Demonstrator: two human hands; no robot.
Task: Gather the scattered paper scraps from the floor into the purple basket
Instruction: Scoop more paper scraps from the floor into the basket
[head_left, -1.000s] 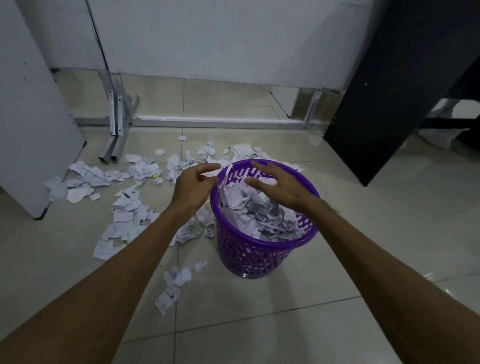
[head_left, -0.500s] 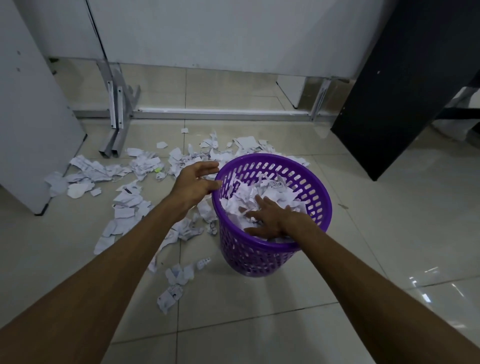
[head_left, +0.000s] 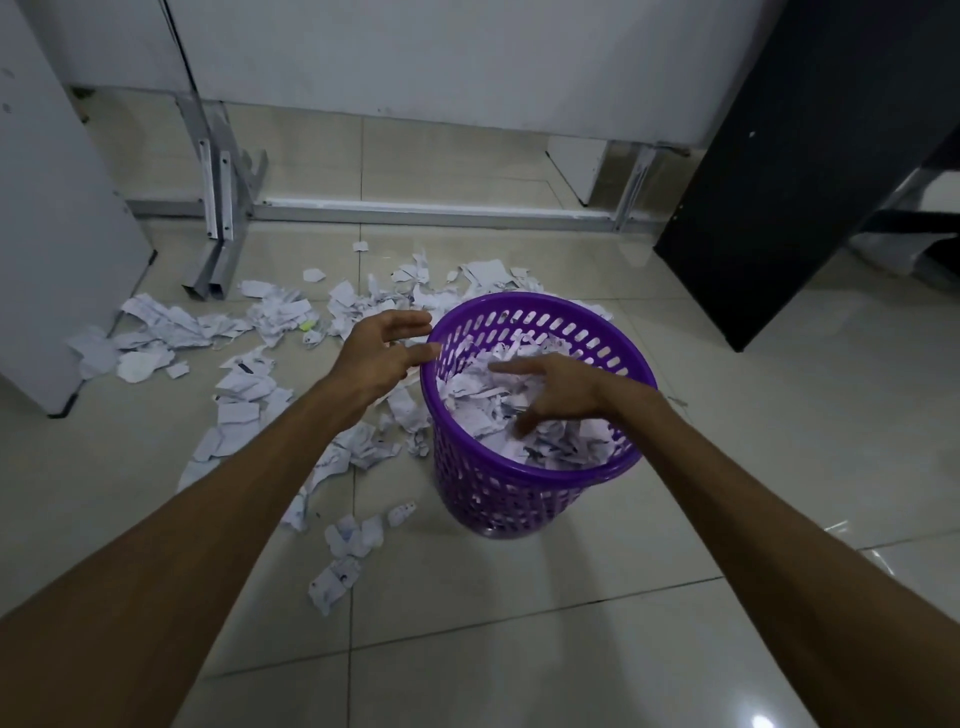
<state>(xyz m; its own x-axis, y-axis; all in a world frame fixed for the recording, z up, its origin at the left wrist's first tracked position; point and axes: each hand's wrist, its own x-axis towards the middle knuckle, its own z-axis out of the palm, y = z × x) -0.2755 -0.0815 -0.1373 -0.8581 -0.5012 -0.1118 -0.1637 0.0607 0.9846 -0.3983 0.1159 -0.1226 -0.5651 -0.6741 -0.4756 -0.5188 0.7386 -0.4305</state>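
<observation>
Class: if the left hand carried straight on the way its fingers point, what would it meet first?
Most likely the near-left rim of the purple basket; the left hand points at it, though depth is unclear.

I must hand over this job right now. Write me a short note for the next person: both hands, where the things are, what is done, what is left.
Left hand: open, holds nothing, beside the basket's left rim.
Right hand: open, fingers spread over the paper in the basket, gripping nothing.
Purple basket: upright on the tiled floor, more than half full of scraps.
Done: a large share of paper is inside.
Left: scattered scraps on the floor left of and behind the basket, plus a small cluster in front, nearer you.
</observation>
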